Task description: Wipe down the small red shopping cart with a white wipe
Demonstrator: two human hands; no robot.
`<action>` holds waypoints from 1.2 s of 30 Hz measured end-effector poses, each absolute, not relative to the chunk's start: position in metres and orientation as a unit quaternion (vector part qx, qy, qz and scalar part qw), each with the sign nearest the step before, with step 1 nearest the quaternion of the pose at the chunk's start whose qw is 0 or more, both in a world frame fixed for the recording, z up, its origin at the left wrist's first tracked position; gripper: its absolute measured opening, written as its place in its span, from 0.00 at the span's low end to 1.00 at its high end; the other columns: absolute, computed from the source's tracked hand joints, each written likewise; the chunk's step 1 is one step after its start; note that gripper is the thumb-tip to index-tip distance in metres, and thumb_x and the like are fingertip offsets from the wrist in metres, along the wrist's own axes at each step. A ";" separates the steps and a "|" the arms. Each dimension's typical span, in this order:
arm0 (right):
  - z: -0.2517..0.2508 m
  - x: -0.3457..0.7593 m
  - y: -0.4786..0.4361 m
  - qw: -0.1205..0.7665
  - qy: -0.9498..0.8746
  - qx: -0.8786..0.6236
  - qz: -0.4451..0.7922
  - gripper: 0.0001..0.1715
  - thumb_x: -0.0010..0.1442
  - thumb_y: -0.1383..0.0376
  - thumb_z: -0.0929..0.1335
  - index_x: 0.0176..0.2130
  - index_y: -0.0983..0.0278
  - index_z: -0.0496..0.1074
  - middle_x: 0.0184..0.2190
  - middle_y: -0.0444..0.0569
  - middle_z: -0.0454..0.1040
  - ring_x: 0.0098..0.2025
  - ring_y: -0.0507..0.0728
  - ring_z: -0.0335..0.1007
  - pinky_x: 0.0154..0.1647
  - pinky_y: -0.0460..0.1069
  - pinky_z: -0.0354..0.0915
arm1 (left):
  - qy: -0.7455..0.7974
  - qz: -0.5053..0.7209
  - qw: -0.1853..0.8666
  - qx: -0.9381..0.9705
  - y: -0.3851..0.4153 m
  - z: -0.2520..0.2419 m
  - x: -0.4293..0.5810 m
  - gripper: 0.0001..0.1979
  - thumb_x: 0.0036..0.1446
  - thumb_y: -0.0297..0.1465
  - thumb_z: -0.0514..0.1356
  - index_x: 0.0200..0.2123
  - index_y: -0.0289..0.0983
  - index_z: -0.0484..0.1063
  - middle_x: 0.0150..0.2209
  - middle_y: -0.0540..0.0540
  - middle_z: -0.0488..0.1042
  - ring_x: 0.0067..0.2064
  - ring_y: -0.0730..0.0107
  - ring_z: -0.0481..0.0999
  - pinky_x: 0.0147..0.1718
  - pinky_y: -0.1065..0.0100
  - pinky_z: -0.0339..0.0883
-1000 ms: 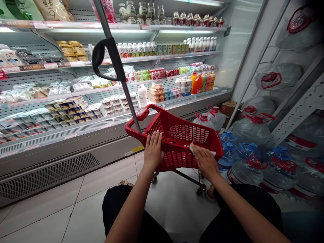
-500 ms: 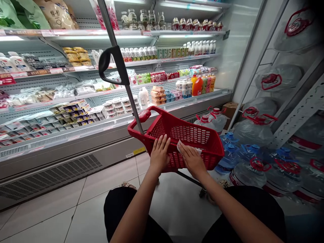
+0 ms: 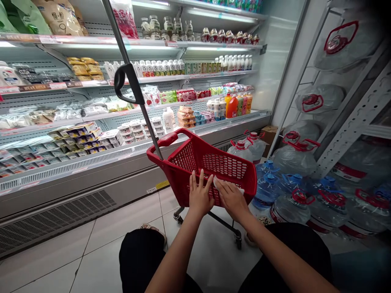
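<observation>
A small red plastic shopping cart [image 3: 179, 183] stands right in front of my knees, its basket side facing me. My left hand [image 3: 200, 197] lies against that near side with fingers spread, holding nothing. Just right of it, my right hand [image 3: 233, 201] presses a white wipe [image 3: 215, 182] to the same side near the top edge. The wipe is mostly covered by the fingers; a bit shows at the fingertips and beside the hand. A grey pole with a black grip [image 3: 133, 83] rises from the cart's left end.
An open refrigerated display case [image 3: 131, 162] with dairy and drinks runs behind the cart. Large water bottles [image 3: 290, 207] crowd the floor on the right, beside a white metal rack [image 3: 345, 134]. Cart wheels [image 3: 238, 239] rest on pale floor tiles.
My left hand has moved down and right along the basket side, closer to my right hand, and its fingers have spread. The view has shifted slightly; the wipe stays under my right hand.
</observation>
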State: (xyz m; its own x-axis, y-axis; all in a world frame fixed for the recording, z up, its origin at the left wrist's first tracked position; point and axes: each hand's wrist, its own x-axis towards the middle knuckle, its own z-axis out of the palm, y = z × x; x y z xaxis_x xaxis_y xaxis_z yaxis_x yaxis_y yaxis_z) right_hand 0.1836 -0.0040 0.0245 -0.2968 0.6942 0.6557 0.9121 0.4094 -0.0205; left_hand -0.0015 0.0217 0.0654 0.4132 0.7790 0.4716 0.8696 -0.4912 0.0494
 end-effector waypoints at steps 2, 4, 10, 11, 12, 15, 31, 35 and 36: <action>0.030 0.169 0.003 0.301 -0.788 -0.506 -0.179 0.37 0.73 0.69 0.57 0.77 0.63 0.48 0.69 0.53 0.68 0.63 0.63 0.68 0.66 0.60 0.63 | -0.488 -0.222 0.104 -0.838 0.020 0.062 -0.003 0.49 0.52 0.35 0.68 0.76 0.45 0.53 0.79 0.45 0.35 0.77 0.31 0.31 0.74 0.35 0.38; 0.030 0.169 0.003 0.302 -0.789 -0.506 -0.175 0.36 0.73 0.68 0.58 0.76 0.62 0.49 0.69 0.53 0.68 0.63 0.62 0.68 0.66 0.60 0.63 | -0.479 -0.221 0.108 -0.843 0.022 0.063 -0.011 0.49 0.53 0.35 0.68 0.76 0.47 0.51 0.79 0.46 0.33 0.77 0.32 0.31 0.74 0.36 0.39; 0.012 0.218 -0.034 0.288 -0.780 -0.533 -0.157 0.39 0.73 0.69 0.57 0.78 0.56 0.43 0.72 0.47 0.62 0.67 0.60 0.66 0.67 0.59 0.63 | -0.499 -0.224 0.101 -0.831 0.045 0.068 -0.033 0.42 0.64 0.46 0.62 0.76 0.52 0.50 0.79 0.50 0.35 0.78 0.38 0.31 0.74 0.38 0.39; 0.010 0.223 -0.042 0.287 -0.778 -0.536 -0.158 0.40 0.73 0.69 0.57 0.78 0.56 0.42 0.72 0.47 0.62 0.68 0.60 0.65 0.67 0.59 0.63 | -0.515 -0.223 0.094 -0.822 0.050 0.068 -0.034 0.39 0.66 0.49 0.60 0.76 0.51 0.51 0.79 0.49 0.37 0.78 0.39 0.32 0.74 0.39 0.39; 0.009 0.225 -0.048 0.286 -0.776 -0.539 -0.158 0.40 0.73 0.68 0.57 0.78 0.57 0.41 0.73 0.47 0.61 0.69 0.60 0.64 0.68 0.58 0.63 | -0.533 -0.221 0.086 -0.812 0.053 0.068 -0.032 0.38 0.67 0.51 0.58 0.75 0.50 0.53 0.79 0.48 0.39 0.78 0.39 0.33 0.74 0.39 0.39; 0.008 0.215 -0.060 0.288 -0.780 -0.535 -0.151 0.40 0.73 0.68 0.57 0.78 0.58 0.39 0.73 0.48 0.60 0.71 0.59 0.61 0.69 0.58 0.62 | -0.568 -0.206 0.066 -0.794 0.055 0.066 -0.019 0.37 0.69 0.53 0.53 0.75 0.43 0.56 0.78 0.43 0.44 0.78 0.42 0.38 0.74 0.41 0.40; -0.013 0.296 0.024 0.303 -0.803 -0.500 -0.114 0.31 0.75 0.63 0.55 0.73 0.58 0.58 0.68 0.51 0.68 0.72 0.60 0.59 0.73 0.65 0.58 | -0.521 -0.222 0.065 -0.822 0.004 0.046 -0.001 0.32 0.73 0.48 0.51 0.72 0.37 0.59 0.78 0.39 0.44 0.78 0.53 0.44 0.75 0.46 0.47; -0.020 0.254 -0.007 0.338 -0.797 -0.490 -0.103 0.32 0.75 0.65 0.56 0.74 0.59 0.56 0.68 0.52 0.68 0.72 0.60 0.58 0.73 0.65 0.58 | -0.513 -0.229 0.055 -0.825 0.005 0.044 -0.002 0.35 0.72 0.48 0.52 0.75 0.37 0.53 0.78 0.39 0.41 0.78 0.53 0.40 0.74 0.45 0.45; -0.021 0.238 -0.018 0.340 -0.800 -0.484 -0.098 0.32 0.74 0.65 0.56 0.74 0.59 0.55 0.68 0.52 0.68 0.72 0.60 0.59 0.73 0.64 0.59 | -0.510 -0.231 0.052 -0.827 0.005 0.044 -0.002 0.35 0.72 0.48 0.52 0.75 0.38 0.52 0.78 0.39 0.41 0.78 0.54 0.40 0.74 0.45 0.45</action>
State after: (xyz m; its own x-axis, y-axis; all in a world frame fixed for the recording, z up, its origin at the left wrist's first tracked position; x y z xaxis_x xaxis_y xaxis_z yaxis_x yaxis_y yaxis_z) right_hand 0.2376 -0.0182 -0.0207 -0.3003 0.7080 0.6392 0.8412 0.5125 -0.1725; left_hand -0.0022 0.0055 0.0442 0.3721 0.8199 0.4351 0.8678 -0.4736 0.1504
